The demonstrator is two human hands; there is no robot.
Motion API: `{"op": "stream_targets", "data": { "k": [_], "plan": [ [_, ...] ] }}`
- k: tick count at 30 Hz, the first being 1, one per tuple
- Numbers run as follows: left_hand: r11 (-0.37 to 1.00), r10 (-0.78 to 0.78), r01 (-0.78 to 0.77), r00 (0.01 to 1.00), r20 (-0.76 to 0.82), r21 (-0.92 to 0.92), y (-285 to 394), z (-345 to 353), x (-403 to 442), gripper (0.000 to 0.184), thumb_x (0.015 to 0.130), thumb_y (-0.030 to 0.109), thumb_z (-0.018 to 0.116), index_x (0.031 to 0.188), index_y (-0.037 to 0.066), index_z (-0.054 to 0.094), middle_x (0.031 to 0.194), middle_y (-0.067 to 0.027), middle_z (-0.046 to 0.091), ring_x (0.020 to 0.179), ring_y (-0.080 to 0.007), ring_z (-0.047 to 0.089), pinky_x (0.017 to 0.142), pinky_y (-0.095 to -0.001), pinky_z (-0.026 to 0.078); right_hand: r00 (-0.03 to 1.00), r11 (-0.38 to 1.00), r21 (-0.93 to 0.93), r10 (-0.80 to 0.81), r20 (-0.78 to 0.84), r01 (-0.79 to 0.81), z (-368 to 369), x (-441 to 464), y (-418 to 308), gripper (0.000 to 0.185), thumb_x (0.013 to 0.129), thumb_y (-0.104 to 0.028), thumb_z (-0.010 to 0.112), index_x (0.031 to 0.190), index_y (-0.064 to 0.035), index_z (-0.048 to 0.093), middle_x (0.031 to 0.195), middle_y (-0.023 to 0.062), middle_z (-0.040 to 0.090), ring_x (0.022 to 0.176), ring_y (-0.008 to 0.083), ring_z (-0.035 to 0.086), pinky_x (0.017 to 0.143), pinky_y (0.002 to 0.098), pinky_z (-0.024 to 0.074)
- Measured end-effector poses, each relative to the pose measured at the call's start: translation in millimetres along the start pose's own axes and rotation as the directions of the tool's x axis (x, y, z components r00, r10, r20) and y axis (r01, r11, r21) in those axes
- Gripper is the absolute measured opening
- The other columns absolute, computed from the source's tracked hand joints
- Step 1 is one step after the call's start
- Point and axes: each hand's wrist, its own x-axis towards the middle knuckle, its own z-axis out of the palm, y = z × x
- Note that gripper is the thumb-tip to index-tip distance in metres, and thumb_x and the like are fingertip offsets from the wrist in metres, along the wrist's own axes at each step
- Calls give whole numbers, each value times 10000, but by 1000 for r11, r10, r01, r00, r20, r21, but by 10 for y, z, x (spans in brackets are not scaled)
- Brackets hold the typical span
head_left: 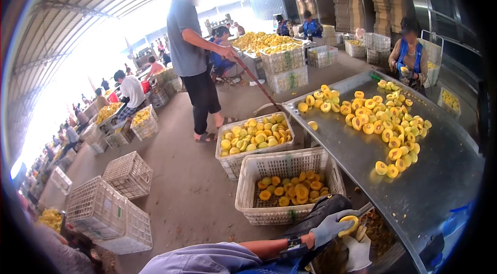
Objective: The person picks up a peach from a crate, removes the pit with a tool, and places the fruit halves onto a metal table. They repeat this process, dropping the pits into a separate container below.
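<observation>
My left hand (pixel 329 228), in a grey glove, closes on a yellow peach half (pixel 349 226) over the lap area at the bottom. Just below and right of it, my right hand (pixel 357 254) wears a whitish glove. Its fingers are curled near the peach half, around something small and pale that I cannot make out. Brown scraps (pixel 382 232) lie in a container under the hands. Beside my left arm stands a white crate (pixel 264 217) with hollowed peach halves (pixel 300 189) in it. Peach halves (pixel 385 119) with brown centres are spread on the metal table (pixel 362 163).
A crate of yellow peaches (pixel 253 137) stands behind the nearer crate, hooked by a long rod (pixel 256 82) that a standing person (pixel 194 51) holds. Stacked crates (pixel 106 209) stand at left. Across the table sits a co-worker (pixel 409 56) in a blue vest.
</observation>
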Motion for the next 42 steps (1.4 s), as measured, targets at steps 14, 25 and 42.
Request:
{"op": "stream_targets", "data": {
  "k": [14, 25, 42],
  "plan": [
    [997, 13, -12, 1000, 18, -79, -99, -22, -2, 503, 1008, 206, 657, 1443, -8, 525, 1309, -29, 609, 1174, -94, 558, 1039, -242, 426, 998, 994, -101, 45, -42, -49, -5, -16, -26, 347, 816, 1, 712, 1162, 6, 678, 902, 83, 716, 712, 163, 686, 651, 280, 551],
    [998, -10, 10, 1000, 0, -66, -124, -59, 4, 502, 1006, 213, 652, 1439, -10, 530, 1292, -25, 620, 1154, -93, 566, 1029, -243, 435, 999, 990, -138, -36, -35, 31, 95, -54, -100, 321, 828, -42, 729, 1142, 8, 687, 909, 57, 713, 751, 135, 672, 682, 263, 528],
    [995, 44, -47, 998, -36, -93, -239, -90, 57, 381, 1005, 157, 661, 1354, 12, 612, 1208, -8, 650, 1079, -78, 577, 984, -224, 458, 1000, 974, -226, 8, -24, -13, 71, -70, -137, 251, 823, -93, 715, 1055, 0, 713, 854, 31, 712, 720, 107, 651, 649, 258, 509]
  ]
}}
